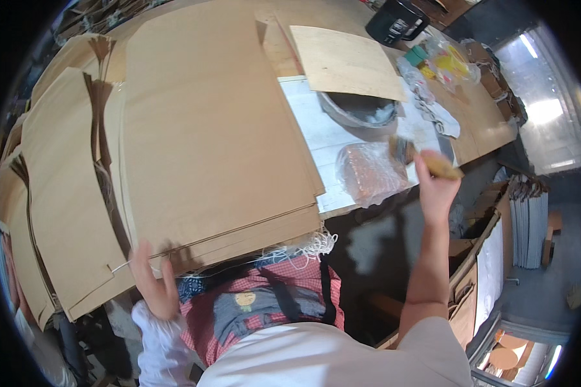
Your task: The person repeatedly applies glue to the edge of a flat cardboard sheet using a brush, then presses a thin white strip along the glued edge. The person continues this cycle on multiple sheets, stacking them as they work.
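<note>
In my right hand [438, 190] is a wide brush [441, 166], gripped by its yellowish wooden handle; motion blurs it slightly. Its bristles hang near a reddish, brick-like block [371, 173] wrapped in clear plastic. Behind the block stands a round basin [348, 120], partly covered by a thin plywood sheet [345, 61]; something whitish lies inside it. My left hand [156, 284] is at the near edge of a stack of large brown paper sheets or bags [213, 116], fingers apart. White string [313, 246] runs along that edge and bunches at the stack's near right corner.
More brown paper stacks [64, 168] overlap on the left. A black mug [396, 22] and plastic bags [455, 64] sit at the far right of the table. Below, to the right, are cardboard pieces [474, 277] and a bundle of grey-white sheets [528, 222].
</note>
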Demonstrator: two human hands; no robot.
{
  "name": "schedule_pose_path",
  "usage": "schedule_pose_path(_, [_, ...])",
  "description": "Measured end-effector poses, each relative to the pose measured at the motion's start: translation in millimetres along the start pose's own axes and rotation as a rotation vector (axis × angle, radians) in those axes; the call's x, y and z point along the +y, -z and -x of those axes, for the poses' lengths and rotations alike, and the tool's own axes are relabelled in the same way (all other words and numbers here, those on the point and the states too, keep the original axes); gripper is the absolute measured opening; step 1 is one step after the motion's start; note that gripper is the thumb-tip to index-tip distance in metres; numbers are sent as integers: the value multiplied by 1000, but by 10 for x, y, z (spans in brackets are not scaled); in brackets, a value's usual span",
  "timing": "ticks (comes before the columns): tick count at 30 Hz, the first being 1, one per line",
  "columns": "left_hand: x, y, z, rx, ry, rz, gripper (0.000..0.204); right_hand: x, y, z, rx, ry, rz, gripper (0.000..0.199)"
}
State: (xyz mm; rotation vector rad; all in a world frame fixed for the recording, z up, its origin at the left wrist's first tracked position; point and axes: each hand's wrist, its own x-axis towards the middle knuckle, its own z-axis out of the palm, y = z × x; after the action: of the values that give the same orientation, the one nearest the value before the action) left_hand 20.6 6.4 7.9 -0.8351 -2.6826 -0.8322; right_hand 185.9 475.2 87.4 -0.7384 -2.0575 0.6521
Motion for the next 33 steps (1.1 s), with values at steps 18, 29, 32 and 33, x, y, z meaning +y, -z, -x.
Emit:
schedule_pose_path(18, [-496,-1108,794,-340,-350,-331,19,405,-716,-887,-82,-308,-25,34])
schedule_pose_path(29, [-211,-513,613,-341,-235,20,16,-555,-617,-289,-74,-205,-428,18])
schedule_pose_path(32, [-162,-345,572,-207,-207,166,12,-1205,-879,572,-286,-244,-590,10])
schedule_pose_path(33, [-156,-264,637,-317,-13,290,11,-1336,-1030,711,-465,-73,-509,12])
